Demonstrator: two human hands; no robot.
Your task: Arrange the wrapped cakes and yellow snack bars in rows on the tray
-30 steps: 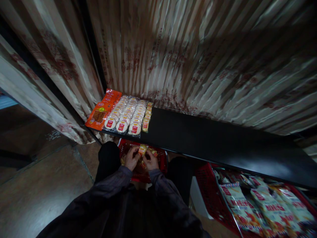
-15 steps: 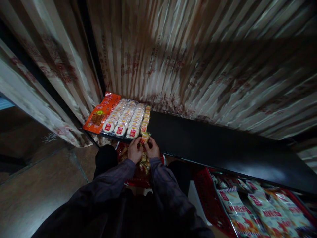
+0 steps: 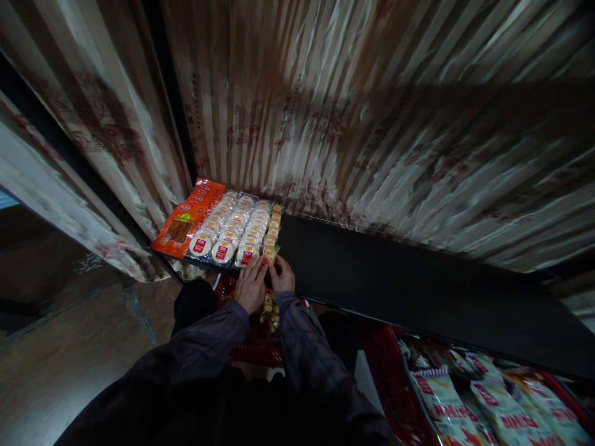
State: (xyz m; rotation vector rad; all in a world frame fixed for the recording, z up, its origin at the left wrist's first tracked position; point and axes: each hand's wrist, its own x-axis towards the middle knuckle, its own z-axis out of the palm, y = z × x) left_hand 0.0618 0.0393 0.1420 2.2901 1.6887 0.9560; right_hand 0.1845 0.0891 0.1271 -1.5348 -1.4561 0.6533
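My left hand (image 3: 251, 286) and my right hand (image 3: 282, 277) meet at the front edge of a black shelf (image 3: 395, 279), both pinching a small yellow snack packet (image 3: 269, 254). That packet sits at the near end of a narrow row of yellow packets (image 3: 274, 227). Left of the row lie rows of round white snack packs with red labels (image 3: 232, 226) and orange packets (image 3: 188, 214). Below my hands a red basket (image 3: 253, 353) holds more yellow packets (image 3: 270, 306).
Striped, patterned curtains (image 3: 372, 124) hang behind the shelf. A second red basket (image 3: 395, 378) at lower right holds white-and-red snack bags (image 3: 493, 402). A brown tiled floor (image 3: 69, 347) lies to the left.
Both hands lifted a yellow packet out of the red basket and brought it up to the shelf's front edge, at the end of the yellow row.
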